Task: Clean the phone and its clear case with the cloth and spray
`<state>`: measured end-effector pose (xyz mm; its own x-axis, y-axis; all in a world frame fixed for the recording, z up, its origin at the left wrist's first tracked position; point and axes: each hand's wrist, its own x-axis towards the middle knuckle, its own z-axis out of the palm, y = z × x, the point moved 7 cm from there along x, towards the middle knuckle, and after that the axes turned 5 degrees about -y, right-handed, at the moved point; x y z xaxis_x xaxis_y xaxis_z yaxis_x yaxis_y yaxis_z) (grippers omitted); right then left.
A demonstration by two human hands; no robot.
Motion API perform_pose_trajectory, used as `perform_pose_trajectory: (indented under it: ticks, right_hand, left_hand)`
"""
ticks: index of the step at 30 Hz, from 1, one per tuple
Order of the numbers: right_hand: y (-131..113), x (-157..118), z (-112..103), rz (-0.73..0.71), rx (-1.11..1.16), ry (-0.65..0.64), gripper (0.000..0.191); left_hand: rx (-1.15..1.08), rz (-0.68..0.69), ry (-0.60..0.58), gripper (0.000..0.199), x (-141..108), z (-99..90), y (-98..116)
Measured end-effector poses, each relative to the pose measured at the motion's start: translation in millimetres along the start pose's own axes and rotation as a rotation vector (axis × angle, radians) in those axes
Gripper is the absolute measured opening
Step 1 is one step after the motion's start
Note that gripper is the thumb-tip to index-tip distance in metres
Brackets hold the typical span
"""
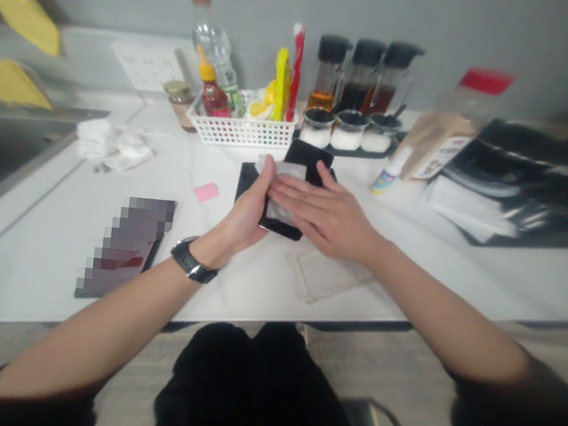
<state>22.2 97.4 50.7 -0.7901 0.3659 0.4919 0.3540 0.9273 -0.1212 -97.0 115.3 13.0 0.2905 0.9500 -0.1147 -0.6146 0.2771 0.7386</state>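
A black smartphone (pixel 310 154) is tilted in my left hand (pixel 244 214), which grips its left edge with the thumb on top. A thin white wipe (pixel 292 169) lies over the middle of the phone's screen. My right hand (pixel 331 212) presses the wipe against the glass, its fingers close together and nearly straight. Under the phone, a dark flat object (pixel 247 175) shows in part; its kind is hidden. Just below my right hand, a clear phone case (pixel 301 290) lies on the white counter (pixel 236 295).
A pink slip (pixel 206 192), crumpled tissues (pixel 114 145) and a blurred-out dark flat package (pixel 130 245) lie left. Behind stand a white basket (pixel 244 132) of bottles, seasoning jars (pixel 349 135), a small glue-like bottle (pixel 386 177) and a red-capped jug (pixel 442 134).
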Motion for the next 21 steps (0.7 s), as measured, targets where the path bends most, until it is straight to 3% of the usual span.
perform_pose_trajectory:
  ticks: [4,9,11,13,15,18,21]
  right_hand:
    - [16,-3,-9,0.136,-0.082,0.055,0.059]
    - [-17,1,12,-0.081,-0.033,-0.055,0.057]
    - [-20,1,13,-0.065,-0.028,-0.052,0.054]
    - [-12,0,6,0.028,-0.036,0.012,0.048]
    - [-2,-4,-2,0.114,-0.006,0.102,0.04]
    - [4,-9,-14,0.164,0.082,0.267,0.028]
    - [-1,-10,-22,0.172,0.076,0.374,0.037]
  left_hand:
    - [0.065,-0.018,-0.081,0.048,0,7.0,-2]
    - [0.053,0.056,0.023,0.057,0,-1.1,4]
    - [0.028,0.041,0.034,0.048,1,-3.0,3]
    - [-0.013,0.044,0.002,0.032,3,-2.1,0]
    - [-0.031,0.132,-0.051,0.019,4,-0.3,2]
    - [0.026,0.145,-0.187,0.022,6,6.1,-2]
    - [0.017,0.188,-0.257,0.029,6,7.3,-2]
